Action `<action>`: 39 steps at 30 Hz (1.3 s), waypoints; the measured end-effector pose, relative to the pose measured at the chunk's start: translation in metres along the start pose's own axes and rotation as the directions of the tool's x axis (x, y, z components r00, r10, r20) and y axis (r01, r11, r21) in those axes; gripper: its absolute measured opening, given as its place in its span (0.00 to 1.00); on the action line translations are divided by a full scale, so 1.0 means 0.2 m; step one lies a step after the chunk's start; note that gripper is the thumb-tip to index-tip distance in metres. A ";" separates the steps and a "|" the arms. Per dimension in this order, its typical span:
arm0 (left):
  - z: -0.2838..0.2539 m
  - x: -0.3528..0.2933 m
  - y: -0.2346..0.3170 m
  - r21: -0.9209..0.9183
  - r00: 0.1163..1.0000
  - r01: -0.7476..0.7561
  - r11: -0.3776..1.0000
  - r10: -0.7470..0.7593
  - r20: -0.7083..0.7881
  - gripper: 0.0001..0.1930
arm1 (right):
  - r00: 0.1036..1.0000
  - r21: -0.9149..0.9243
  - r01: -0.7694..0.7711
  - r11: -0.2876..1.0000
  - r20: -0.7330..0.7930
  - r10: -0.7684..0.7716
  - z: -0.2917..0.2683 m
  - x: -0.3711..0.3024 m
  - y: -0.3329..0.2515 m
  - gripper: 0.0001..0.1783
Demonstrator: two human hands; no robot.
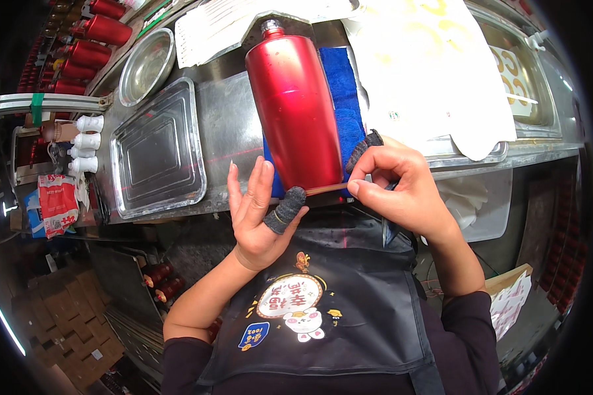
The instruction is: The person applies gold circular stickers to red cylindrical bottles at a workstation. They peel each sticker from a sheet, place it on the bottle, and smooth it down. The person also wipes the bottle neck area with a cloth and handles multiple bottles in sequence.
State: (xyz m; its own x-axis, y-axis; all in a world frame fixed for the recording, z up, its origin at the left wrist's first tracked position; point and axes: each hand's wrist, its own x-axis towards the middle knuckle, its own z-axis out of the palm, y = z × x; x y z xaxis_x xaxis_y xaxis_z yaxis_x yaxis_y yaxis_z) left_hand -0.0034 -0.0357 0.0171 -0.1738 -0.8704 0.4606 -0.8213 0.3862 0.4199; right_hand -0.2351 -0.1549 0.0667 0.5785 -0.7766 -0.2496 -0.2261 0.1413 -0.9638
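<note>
A large glossy red bottle (295,108) with a small silver neck lies on a blue cloth (342,92) on the steel table (227,125), its base toward me. My left hand (254,210) is spread with fingers apart; its thumb, in a dark fingertip cover, touches the bottle's base at the left. My right hand (398,187) pinches the base's right corner, with a covered index finger on the bottle's side and the thumb on the bottom edge. A thin orange strip (326,189) runs along that edge.
An empty rectangular steel tray (157,150) and a round steel bowl (146,64) sit left of the bottle. White sheets (435,72) cover the table's right side. Red bottles (85,46) line the far left, with small white caps (85,141) below them. Cardboard boxes (66,322) stand on the floor.
</note>
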 end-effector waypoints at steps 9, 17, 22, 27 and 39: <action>-0.02 0.09 0.04 0.138 0.996 -0.083 0.987 0.084 -0.008 0.20 | 0.999 0.068 -0.051 0.996 0.024 0.049 0.01 0.03 0.06 0.06; 0.06 0.23 0.09 0.211 0.995 -0.057 0.976 0.073 -0.068 0.18 | 0.997 0.062 -0.064 0.996 0.036 0.062 0.03 0.04 0.07 0.05; 0.07 0.17 0.05 -0.113 0.976 0.166 0.980 -0.179 -0.120 0.34 | 0.999 -0.001 0.051 0.999 -0.017 -0.051 0.04 0.03 0.10 0.05; 0.03 0.02 0.04 -0.279 0.931 0.342 0.897 -0.364 -0.030 0.32 | 0.985 0.030 0.048 0.998 -0.166 -0.042 0.15 -0.02 0.09 0.13; 0.05 -0.09 -0.01 -0.041 0.995 0.088 0.995 -0.090 -0.031 0.35 | 0.880 -0.351 0.199 0.915 -0.347 -0.325 0.34 0.02 0.12 0.35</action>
State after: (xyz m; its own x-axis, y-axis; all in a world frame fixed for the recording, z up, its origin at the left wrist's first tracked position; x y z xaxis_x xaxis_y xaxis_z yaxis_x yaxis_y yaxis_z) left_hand -0.0036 -0.0237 0.0009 -0.0827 -0.8917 0.4450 -0.8103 0.3201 0.4908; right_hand -0.1852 -0.1125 0.0369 0.3106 -0.9422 0.1257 -0.3664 -0.2407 -0.8988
